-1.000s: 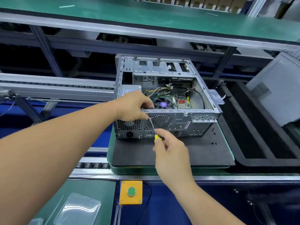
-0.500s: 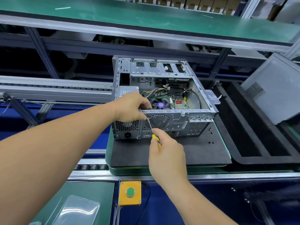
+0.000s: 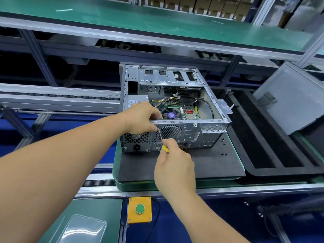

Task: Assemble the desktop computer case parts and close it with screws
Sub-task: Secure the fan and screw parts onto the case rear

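An open grey computer case (image 3: 192, 132) lies on its side on a black mat (image 3: 210, 163), its rear panel facing me and the motherboard showing inside. My left hand (image 3: 140, 118) grips the top rear edge of the case, fingers curled over it near the fan grille. My right hand (image 3: 173, 163) pinches a yellow-handled screwdriver (image 3: 162, 139), whose thin shaft points up-left to a spot on the rear panel just below my left thumb. A grey side panel (image 3: 289, 97) leans at the far right.
Several small black screws (image 3: 223, 154) lie on the mat right of the case. A black foam tray (image 3: 263, 137) sits to the right. A yellow box with a green button (image 3: 139, 208) is at the near rail. Roller conveyor (image 3: 59, 99) runs left.
The hands hold the same spots on the case and screwdriver; only a slight shift of the view and of my right hand is seen.
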